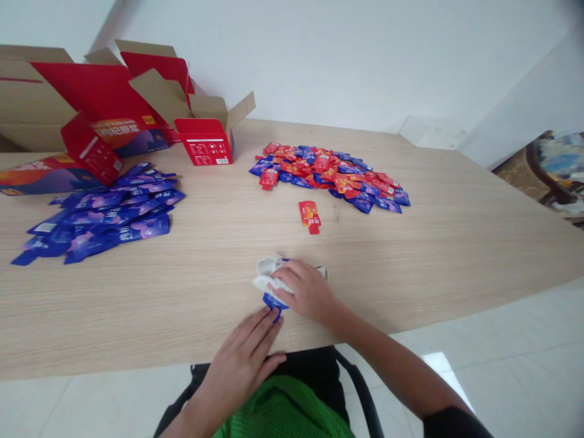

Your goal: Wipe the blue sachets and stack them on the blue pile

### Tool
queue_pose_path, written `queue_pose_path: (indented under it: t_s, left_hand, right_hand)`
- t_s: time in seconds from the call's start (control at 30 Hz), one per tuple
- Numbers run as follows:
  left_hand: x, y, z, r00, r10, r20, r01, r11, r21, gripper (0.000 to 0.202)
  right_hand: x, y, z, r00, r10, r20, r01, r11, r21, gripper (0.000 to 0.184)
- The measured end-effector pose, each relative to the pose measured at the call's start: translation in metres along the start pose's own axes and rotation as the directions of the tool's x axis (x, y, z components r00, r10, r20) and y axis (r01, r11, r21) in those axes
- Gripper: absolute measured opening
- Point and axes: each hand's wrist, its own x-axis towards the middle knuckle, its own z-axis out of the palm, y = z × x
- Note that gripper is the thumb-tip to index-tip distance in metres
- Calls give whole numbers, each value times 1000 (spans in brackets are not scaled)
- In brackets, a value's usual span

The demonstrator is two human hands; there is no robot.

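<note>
A blue sachet lies flat near the table's front edge, partly covered by a white cloth. My right hand is closed over the cloth and presses it down on the sachet. The fingertips of my left hand rest on the sachet's near end, its fingers stretched out flat. Beyond my hands lies a single red sachet. Farther back, red and blue sachets are heaped in a mixed pile. Stacked at the left is a pile of blue sachets.
Behind the blue pile stand open red cartons, a large one and a small one. Another printed carton lies at the far left. A white wall bounds the back of the wooden table.
</note>
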Motion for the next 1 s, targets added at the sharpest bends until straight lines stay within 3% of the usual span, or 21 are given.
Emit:
queue_pose_path:
  t_s: [0.07, 0.13, 0.23, 0.37, 0.43, 0.5, 0.63, 0.73, 0.83, 0.9, 1.0]
  left_hand:
    - [-1, -1, 4, 1000, 17, -8, -17, 1000, 18, 62]
    - [-1, -4, 6, 999, 35, -22, -35, 999, 27, 63]
    - [0, -7, 7, 997, 73, -35, -72, 997, 28, 62]
    - [0, -8, 5, 996, 72, -51, -71, 997, 35, 60]
    - [-1, -7, 5, 996, 64, -60, -62, 997, 38, 57]
    - [-2, -5, 5, 996, 61, -66, -59, 997, 44, 53]
    - [-1, -3, 5, 995, 40, -88, -37, 999, 35, 43]
    - [0, -3, 4, 997, 52, -56, -49, 998, 42, 44]
    - [0, -3, 2, 998, 55, -30, -53, 998, 46, 49]
    - [0, -3, 2, 999, 44, -33, -42, 998, 38, 50]
    - [1, 0, 0, 998, 13, -55, -13, 1000, 4, 49]
  right_hand:
    - [-3, -12, 14, 988, -107, 108, 111, 993, -33, 17]
    - [-2, -8, 24, 986, -114, 122, 122, 991, -58, 17]
    - [13, 23, 24, 997, -35, 71, 43, 992, -121, 17]
    - [41, 62, 3, 999, 49, -4, -48, 980, -192, 13]
    - [43, 56, -3, 996, 76, -49, -84, 978, -190, 15]
    - [34, 33, 0, 997, 62, -53, -70, 985, -157, 18]
    - [5, -13, 22, 986, -119, 118, 123, 992, -31, 19]
    - [10, 2, 29, 992, -70, 105, 76, 996, -53, 16]
    - [36, 46, 17, 998, 67, 10, -65, 985, -159, 16]
    - [49, 61, 6, 994, 108, -32, -112, 976, -189, 15]
    - [44, 44, 1, 993, 102, -59, -109, 985, -132, 18]
